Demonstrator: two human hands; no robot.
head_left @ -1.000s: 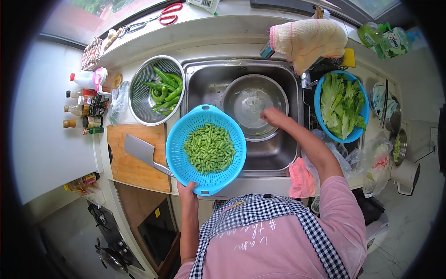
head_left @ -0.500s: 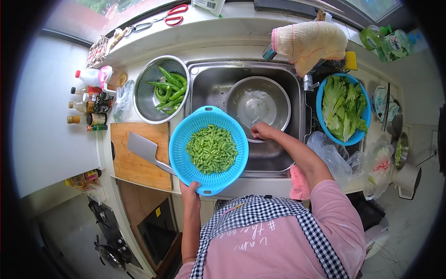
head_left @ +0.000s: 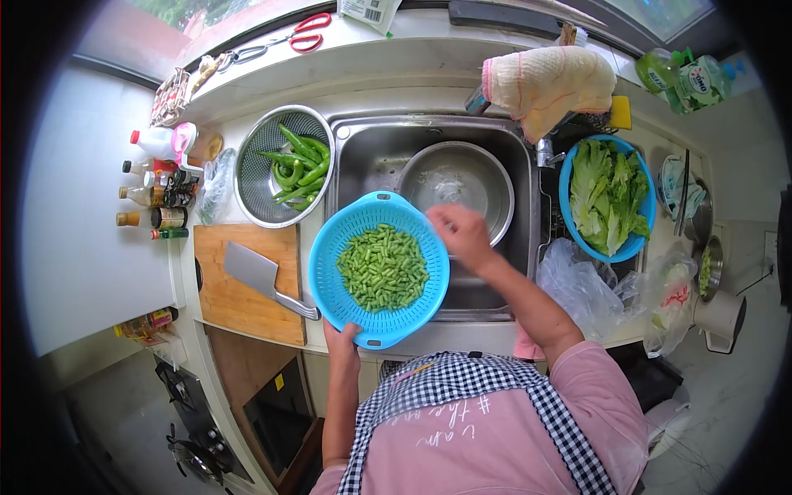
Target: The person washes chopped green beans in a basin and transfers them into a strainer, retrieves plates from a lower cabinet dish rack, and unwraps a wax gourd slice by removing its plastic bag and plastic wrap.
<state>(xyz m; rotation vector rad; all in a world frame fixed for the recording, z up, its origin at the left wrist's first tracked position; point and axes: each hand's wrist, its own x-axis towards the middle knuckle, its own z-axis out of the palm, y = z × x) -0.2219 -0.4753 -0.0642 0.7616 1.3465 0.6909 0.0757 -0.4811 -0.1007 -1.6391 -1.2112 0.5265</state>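
Basket (head_left: 324,262) of cut beans in left hand (head_left: 342,337)

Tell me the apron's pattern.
The apron has a dark-and-white check, best seen in the head view.

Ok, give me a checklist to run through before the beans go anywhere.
1. Left hand on the bean basket: ok, it grips the near rim.
2. Beans all inside the rim: ok, none seen outside it.
3. Right hand empty: cannot tell, it is blurred beside the basket's far-right edge.
4. Knife handle clear of the basket: cannot tell, its end lies right by the rim.
5. Bowl in the sink: ok.
6. Peppers kept apart from the beans: ok, they are in the steel strainer.
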